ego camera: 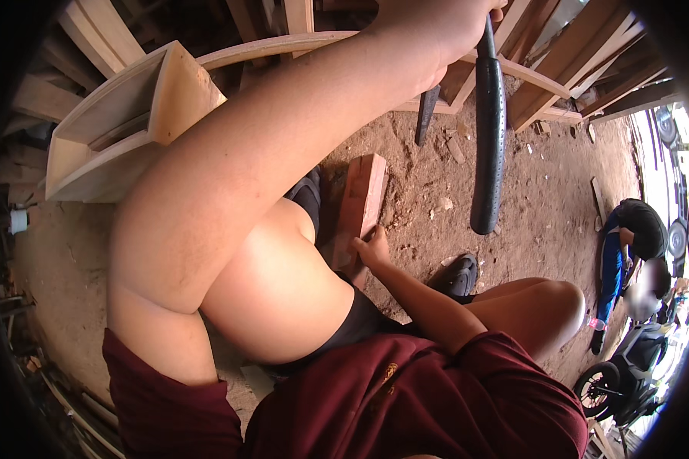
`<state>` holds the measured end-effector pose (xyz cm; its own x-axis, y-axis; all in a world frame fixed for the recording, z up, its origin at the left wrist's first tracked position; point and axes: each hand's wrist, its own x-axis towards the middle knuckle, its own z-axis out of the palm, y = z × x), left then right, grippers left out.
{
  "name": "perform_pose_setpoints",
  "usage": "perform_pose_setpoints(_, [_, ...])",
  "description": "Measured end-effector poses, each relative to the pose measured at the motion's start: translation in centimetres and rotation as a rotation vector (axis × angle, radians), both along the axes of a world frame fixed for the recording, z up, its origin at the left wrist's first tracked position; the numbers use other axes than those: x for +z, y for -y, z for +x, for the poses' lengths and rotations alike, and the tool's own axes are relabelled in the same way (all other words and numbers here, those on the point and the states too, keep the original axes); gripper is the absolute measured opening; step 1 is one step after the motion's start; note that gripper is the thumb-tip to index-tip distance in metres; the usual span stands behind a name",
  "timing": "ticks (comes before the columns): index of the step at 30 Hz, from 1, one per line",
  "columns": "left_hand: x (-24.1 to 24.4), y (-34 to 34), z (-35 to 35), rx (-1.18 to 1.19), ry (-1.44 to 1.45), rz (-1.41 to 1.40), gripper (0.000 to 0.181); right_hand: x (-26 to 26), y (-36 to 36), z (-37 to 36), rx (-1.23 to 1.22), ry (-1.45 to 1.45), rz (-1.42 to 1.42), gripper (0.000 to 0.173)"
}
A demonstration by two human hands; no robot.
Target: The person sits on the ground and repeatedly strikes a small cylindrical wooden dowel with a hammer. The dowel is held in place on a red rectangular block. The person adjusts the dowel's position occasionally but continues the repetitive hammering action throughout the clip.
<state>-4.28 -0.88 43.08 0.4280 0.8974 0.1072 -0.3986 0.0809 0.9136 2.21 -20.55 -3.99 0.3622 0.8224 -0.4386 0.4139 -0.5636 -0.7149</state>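
Observation:
My left hand point(442, 34), partly cut off by the top edge, is closed around the metal shaft of a hammer-like tool with a black perforated rubber grip point(488, 149). The grip hangs down; the tool's head cannot be seen. A dark tapered metal piece point(427, 116) sticks out below that hand; whether it belongs to the tool I cannot tell. Between my legs a reddish squared timber block point(363, 192) is tilted over the dirt floor. My right hand point(373, 248) grips its near right side, with the thumb on top. My left thigh and forearm hide part of what lies to the left.
A pale wooden frame with curved rails point(189, 86) stands ahead and left. Timber boards point(574, 63) lean at the upper right. Wood scraps dot the dirt floor point(540, 206). Farther right are another person point(640, 241), bent over, a plastic bottle point(595, 323) and a motorcycle point(620, 373).

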Motion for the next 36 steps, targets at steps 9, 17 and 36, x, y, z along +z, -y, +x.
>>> perform_pose_setpoints(9, [1.4,-0.3,-1.0,0.183,-0.203,-0.057,0.016,11.1,-7.7,4.6,0.553,0.721,0.117,0.090])
perform_pose_setpoints(17, [2.7,-0.3,-1.4,0.216,-0.175,-0.042,0.015,11.4,-9.9,6.8,0.794,0.789,-0.059,0.096])
perform_pose_setpoints(36, [2.6,-1.5,-2.7,0.292,-0.208,-0.015,0.016,5.9,-7.5,9.1,0.186,-0.582,-0.052,0.081])
